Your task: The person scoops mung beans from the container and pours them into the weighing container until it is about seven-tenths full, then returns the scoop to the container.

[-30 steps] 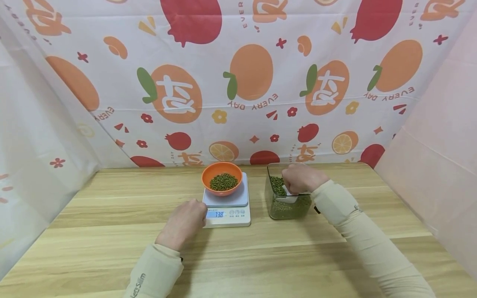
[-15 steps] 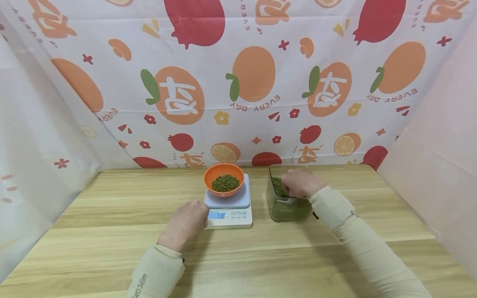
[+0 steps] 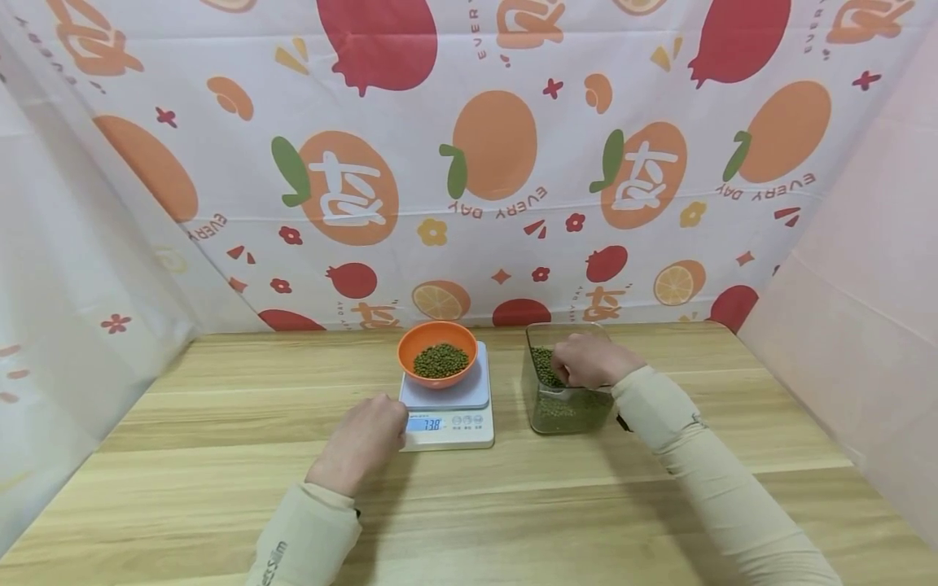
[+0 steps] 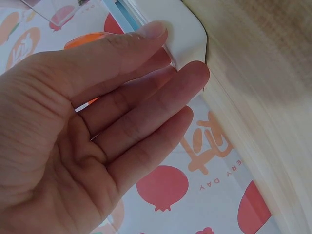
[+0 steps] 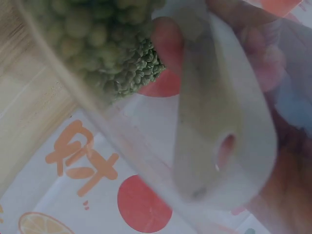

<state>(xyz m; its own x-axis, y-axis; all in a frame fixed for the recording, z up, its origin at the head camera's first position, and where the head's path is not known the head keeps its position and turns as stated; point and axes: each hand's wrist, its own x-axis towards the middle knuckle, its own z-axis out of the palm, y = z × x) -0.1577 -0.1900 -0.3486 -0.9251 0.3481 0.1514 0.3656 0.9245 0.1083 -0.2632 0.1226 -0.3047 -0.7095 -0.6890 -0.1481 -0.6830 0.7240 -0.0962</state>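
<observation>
A kitchen scale (image 3: 447, 435) reads 73.8 on its lit display. On its platform sits an orange bowl (image 3: 410, 346) holding green mung beans (image 3: 441, 360). My left hand (image 3: 366, 435) pinches the scale's left front corner between thumb and index finger; in the left wrist view the other fingers (image 4: 146, 112) extend loosely. To the right stands a clear container (image 3: 538, 411) of mung beans. Inside its rim my right hand (image 3: 589, 360) grips a white scoop (image 5: 258, 131), whose holed handle shows in the right wrist view. The scoop's bowl end is hidden from the head view.
Everything stands on a wooden table (image 3: 513, 521), near its back edge. A fruit-print curtain (image 3: 498, 228) hangs directly behind, and pale sheets close off both sides. A strip of table separates the scale from the container.
My right hand has sunk slightly lower into the container, and the white scoop seen earlier is now mostly covered. The left hand, bowl and scale reading stay the same.
</observation>
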